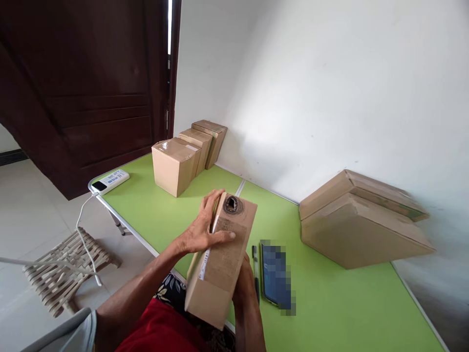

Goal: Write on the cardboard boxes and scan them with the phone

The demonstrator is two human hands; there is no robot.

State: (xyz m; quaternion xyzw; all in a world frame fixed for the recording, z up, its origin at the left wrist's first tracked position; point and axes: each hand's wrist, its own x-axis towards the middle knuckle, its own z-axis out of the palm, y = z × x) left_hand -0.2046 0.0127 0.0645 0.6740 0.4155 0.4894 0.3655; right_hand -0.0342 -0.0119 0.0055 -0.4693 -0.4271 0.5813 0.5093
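A brown cardboard box is held tilted over the near edge of the green table, between my two hands. It has a dark-ringed hole near its far end and a white label along one side. My left hand grips its left side, thumb lying across the upper face and fingers along the far left edge. On the box's right side is my right hand, its fingers mostly hidden behind the cardboard. Just right of that hand lie a black pen and a phone, partly blurred out.
Several cardboard boxes stand in a row at the back left of the green table. Two more boxes sit stacked at the right by the wall. A white power bank with a cable rests at the left corner, above a woven stool.
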